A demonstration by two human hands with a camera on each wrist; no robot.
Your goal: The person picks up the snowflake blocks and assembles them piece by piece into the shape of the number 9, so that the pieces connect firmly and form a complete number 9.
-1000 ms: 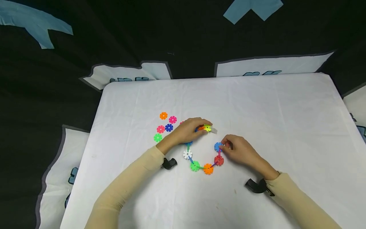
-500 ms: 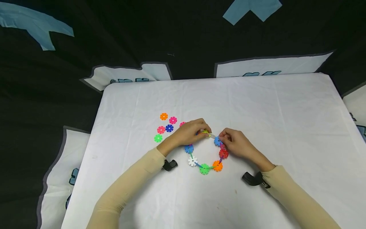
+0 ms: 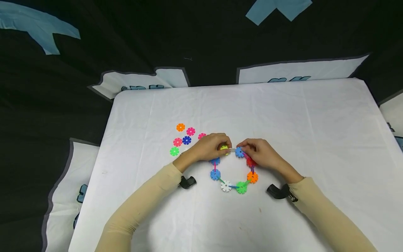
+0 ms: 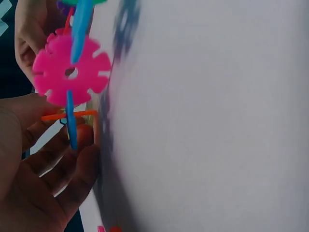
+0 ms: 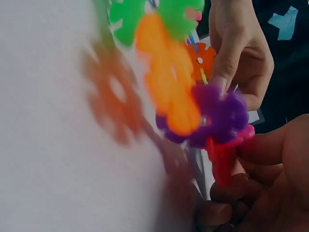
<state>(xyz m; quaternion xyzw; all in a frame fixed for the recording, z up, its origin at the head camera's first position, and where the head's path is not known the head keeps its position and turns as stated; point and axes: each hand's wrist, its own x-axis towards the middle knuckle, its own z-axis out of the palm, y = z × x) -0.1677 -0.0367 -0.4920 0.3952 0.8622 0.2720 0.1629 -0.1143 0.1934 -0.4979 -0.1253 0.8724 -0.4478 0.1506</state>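
A chain of interlocking notched plastic discs, snowflake style, curves into a loop between my hands. My left hand (image 3: 206, 148) pinches its yellow disc (image 3: 224, 147). The right hand (image 3: 264, 155) grips the other end at a blue disc (image 3: 239, 152). A pale whitish disc (image 3: 232, 150), seen edge-on, bridges the yellow and blue discs. Lower on the loop are an orange disc (image 3: 252, 177), a green disc (image 3: 241, 188) and a white disc (image 3: 225, 186). In the left wrist view a pink disc (image 4: 91, 63) hangs by the fingers. A purple disc (image 5: 219, 113) shows in the right wrist view.
Several loose discs lie left of the left hand, among them an orange disc (image 3: 181, 127), a dark blue disc (image 3: 186, 140) and a green disc (image 3: 174, 151). A white cloth (image 3: 299, 115) covers the table. Dark printed fabric (image 3: 214, 42) hangs behind it.
The right hand has moved up and left, closing the gap between the yellow and blue discs at the pale disc. The lower loop has swung to the right.
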